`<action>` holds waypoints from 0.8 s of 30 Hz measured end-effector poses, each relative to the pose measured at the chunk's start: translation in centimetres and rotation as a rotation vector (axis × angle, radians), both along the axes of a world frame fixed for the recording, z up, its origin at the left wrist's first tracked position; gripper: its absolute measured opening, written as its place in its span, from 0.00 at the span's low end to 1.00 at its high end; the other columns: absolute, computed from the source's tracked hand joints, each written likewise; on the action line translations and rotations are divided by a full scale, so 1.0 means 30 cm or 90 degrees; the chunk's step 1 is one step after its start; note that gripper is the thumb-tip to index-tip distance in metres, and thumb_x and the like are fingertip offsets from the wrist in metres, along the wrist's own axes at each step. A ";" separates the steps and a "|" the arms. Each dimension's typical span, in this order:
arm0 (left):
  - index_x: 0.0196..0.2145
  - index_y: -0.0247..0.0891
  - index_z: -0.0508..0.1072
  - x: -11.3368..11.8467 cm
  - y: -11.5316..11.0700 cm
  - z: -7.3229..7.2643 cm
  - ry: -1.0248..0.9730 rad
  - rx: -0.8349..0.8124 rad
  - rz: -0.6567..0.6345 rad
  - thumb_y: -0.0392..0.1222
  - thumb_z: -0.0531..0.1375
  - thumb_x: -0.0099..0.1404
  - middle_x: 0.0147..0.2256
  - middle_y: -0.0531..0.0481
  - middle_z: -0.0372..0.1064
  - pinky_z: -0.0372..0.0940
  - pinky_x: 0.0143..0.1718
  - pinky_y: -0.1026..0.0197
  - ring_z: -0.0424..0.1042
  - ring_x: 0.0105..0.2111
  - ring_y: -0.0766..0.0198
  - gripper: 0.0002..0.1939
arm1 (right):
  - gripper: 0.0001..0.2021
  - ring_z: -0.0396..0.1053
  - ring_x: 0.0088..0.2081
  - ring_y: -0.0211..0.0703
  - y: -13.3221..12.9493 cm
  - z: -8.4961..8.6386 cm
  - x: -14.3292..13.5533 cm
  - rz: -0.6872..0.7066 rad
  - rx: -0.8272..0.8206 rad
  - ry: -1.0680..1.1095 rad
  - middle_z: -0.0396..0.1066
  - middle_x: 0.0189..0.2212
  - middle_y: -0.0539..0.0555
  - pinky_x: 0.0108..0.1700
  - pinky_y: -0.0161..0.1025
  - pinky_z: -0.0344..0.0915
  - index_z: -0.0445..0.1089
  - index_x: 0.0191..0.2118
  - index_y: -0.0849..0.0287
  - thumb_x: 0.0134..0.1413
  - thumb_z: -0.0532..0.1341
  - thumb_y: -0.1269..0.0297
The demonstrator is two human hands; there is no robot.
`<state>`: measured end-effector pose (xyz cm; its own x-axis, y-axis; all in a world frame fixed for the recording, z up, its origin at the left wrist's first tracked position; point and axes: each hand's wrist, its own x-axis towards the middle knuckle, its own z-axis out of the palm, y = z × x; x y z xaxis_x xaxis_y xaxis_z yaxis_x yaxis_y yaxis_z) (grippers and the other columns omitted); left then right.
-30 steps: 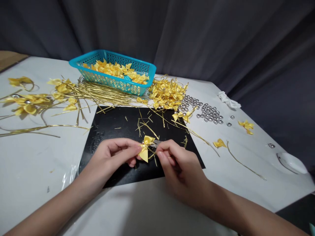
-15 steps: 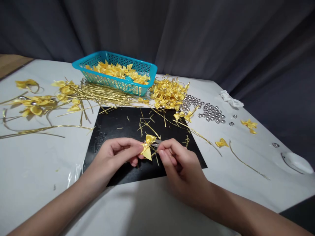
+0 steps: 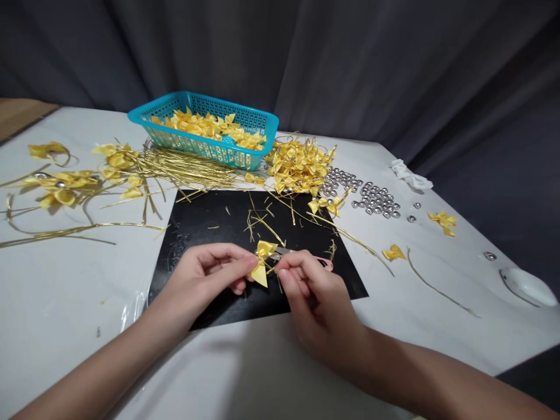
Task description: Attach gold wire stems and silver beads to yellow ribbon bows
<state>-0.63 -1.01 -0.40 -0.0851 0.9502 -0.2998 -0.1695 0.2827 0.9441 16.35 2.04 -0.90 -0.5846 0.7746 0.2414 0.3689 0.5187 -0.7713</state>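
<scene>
Yellow bow [image 3: 260,275] just right of left hand [image 3: 212,269], edge pinched between its thumb and forefinger, right hand [image 3: 317,297] near-closed, nipping gold cord [image 3: 272,269] beside the bow, pink-handled scissors [image 3: 326,264] behind, black mat [image 3: 207,207] beneath, blue basket [image 3: 236,149] beyond.

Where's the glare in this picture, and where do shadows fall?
In the head view, white glare streaks the clear film left of the black mat; a soft shadow darkens the white table nearer the camera; the yellow bow in the left hand shows bright.
</scene>
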 end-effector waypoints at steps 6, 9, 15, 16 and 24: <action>0.21 0.38 0.76 -0.002 -0.002 0.000 -0.017 0.006 -0.001 0.39 0.63 0.55 0.19 0.56 0.68 0.58 0.22 0.74 0.62 0.19 0.75 0.07 | 0.04 0.45 0.16 0.28 -0.002 -0.009 -0.004 -0.005 -0.003 0.010 0.47 0.16 0.41 0.23 0.28 0.49 0.58 0.34 0.60 0.59 0.48 0.73; 0.21 0.38 0.76 -0.002 0.000 -0.005 -0.018 0.009 -0.004 0.39 0.63 0.55 0.18 0.56 0.67 0.58 0.22 0.74 0.62 0.19 0.75 0.07 | 0.04 0.45 0.16 0.28 -0.002 -0.011 -0.006 -0.005 0.008 0.014 0.47 0.15 0.40 0.23 0.28 0.50 0.57 0.34 0.60 0.59 0.48 0.73; 0.21 0.37 0.74 0.004 -0.002 -0.008 -0.010 0.005 0.029 0.39 0.63 0.55 0.19 0.57 0.67 0.59 0.23 0.73 0.63 0.20 0.74 0.07 | 0.05 0.46 0.16 0.29 -0.005 -0.015 -0.019 -0.017 0.014 0.012 0.48 0.16 0.41 0.23 0.28 0.50 0.57 0.34 0.60 0.59 0.48 0.73; 0.22 0.37 0.74 0.005 -0.002 -0.008 -0.013 0.005 0.037 0.40 0.63 0.54 0.19 0.57 0.67 0.59 0.23 0.73 0.64 0.20 0.74 0.07 | 0.05 0.46 0.16 0.29 -0.006 -0.016 -0.022 -0.017 0.017 0.011 0.47 0.16 0.41 0.22 0.28 0.50 0.57 0.34 0.60 0.59 0.47 0.73; 0.22 0.36 0.74 0.010 -0.004 -0.007 -0.040 -0.020 0.081 0.39 0.64 0.51 0.18 0.57 0.66 0.60 0.22 0.72 0.63 0.18 0.73 0.05 | 0.04 0.49 0.16 0.29 -0.012 -0.021 -0.028 -0.013 0.024 -0.014 0.49 0.16 0.41 0.21 0.27 0.49 0.56 0.36 0.59 0.59 0.47 0.72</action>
<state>-0.34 -1.12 -0.61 -0.1849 0.9228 -0.3380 -0.2651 0.2843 0.9214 15.50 1.69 -1.53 -0.5743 0.7769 0.2581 0.3968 0.5400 -0.7423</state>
